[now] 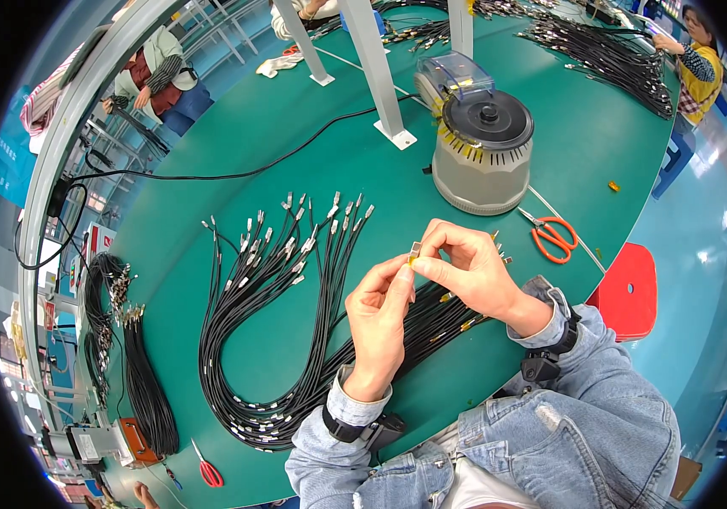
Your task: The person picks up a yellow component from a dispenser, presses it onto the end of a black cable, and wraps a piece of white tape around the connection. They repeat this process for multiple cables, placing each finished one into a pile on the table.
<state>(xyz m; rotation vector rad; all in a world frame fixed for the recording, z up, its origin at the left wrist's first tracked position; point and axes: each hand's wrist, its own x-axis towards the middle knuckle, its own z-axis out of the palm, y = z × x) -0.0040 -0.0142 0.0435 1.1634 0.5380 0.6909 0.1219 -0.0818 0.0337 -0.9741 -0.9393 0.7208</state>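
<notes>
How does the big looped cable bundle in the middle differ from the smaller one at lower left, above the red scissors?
Shape: the looped bundle bends in a wide U; the smaller bundle runs mostly lengthwise.
Ends: the looped bundle's far ends fan out; the smaller bundle's upper ends sit close together.
Shared: both are black cables with connector tips, on the green table.

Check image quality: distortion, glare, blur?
Head view: fisheye bows the frame at left, with black corners; head view: bright glare patches on the floor at right; head view: left hand and right hand look fairly sharp, but the piece between them is too small for fine detail.
</notes>
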